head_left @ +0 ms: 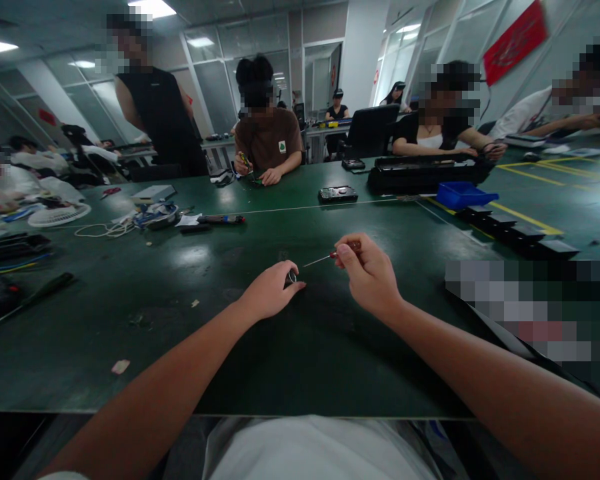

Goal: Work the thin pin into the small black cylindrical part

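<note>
My left hand [271,291] rests on the dark green table [290,347], its fingers closed around a small silvery ring-shaped part [293,277]. My right hand [367,273] hovers just to the right, pinching a thin screwdriver [325,257] with a red handle. The screwdriver's metal tip points left toward the small part, ending a little above it.
A hard drive [337,194] lies mid-table, a blue tray [463,195] and a row of black boxes [523,233] at right. Tools and cables [145,220] lie at left. A black case [425,172] sits farther back. Several other people sit or stand around the table.
</note>
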Available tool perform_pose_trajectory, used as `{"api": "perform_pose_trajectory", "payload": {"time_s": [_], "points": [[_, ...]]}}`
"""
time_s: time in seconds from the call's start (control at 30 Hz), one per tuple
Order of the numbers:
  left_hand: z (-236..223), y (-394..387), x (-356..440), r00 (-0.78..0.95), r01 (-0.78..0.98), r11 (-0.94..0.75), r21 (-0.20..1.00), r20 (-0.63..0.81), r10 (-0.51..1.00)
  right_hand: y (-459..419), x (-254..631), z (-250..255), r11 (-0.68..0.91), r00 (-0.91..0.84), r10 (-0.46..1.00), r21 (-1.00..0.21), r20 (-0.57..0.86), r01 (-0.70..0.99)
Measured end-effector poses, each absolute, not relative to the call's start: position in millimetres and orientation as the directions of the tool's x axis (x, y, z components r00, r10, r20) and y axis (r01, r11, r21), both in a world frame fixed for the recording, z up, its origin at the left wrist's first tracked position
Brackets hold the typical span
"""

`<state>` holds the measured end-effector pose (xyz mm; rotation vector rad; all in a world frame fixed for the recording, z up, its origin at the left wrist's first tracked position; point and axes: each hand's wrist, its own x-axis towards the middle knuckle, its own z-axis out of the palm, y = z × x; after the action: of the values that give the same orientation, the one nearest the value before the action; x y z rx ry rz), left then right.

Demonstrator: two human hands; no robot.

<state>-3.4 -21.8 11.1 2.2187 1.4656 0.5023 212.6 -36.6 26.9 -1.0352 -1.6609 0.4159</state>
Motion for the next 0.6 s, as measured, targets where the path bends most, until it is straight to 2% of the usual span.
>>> {"api": "perform_pose_trajectory", "payload": {"time_s": [0.37, 0.47, 0.6], "points": [[10.6, -26.9, 2.0, 0.495, 0.847, -0.493, 0.198, 0.047, 0.868, -35.5, 212.0, 25.7, 0.548, -0.038, 0.812, -0.736, 0.583, 0.398], [9.5, -26.6, 5.8, 0.510, 0.846, -0.510, 0.154, 0.044, 0.859, -34.9, 212.1, 24.7, 0.540, -0.039, 0.818, -0.743, 0.574, 0.395], [7.3, -24.4, 6.3, 0.542, 0.822, -0.544, 0.168, 0.063, 0.838, -33.4, 211.5, 23.2, 0.537, -0.044, 0.824, -0.754, 0.565, 0.377]]}}
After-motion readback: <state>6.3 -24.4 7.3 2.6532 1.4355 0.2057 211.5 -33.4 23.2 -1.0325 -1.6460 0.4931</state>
